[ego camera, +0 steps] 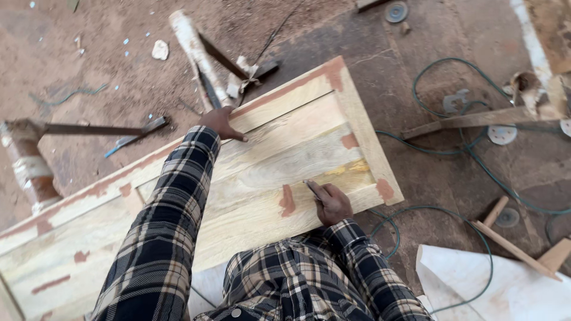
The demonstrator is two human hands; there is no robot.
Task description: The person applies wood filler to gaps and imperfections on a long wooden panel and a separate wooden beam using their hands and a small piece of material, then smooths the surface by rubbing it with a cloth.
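A pale wooden door panel (285, 148) lies slanted across the view, dotted with reddish-brown filler patches. My left hand (221, 123) rests flat on its far rail, fingers spread. My right hand (332, 204) grips a small putty knife (313, 189) with the blade pressed to the panel near the front rail, just right of a reddish filler smear (287, 200). Both arms wear a dark plaid shirt.
A green cable (470, 151) snakes over the dusty floor at right. Metal trestle legs (196, 47) stand behind the panel, another at far left (27, 163). Wooden offcuts (514, 249), a white sheet (505, 291) and sanding discs (502, 134) lie at right.
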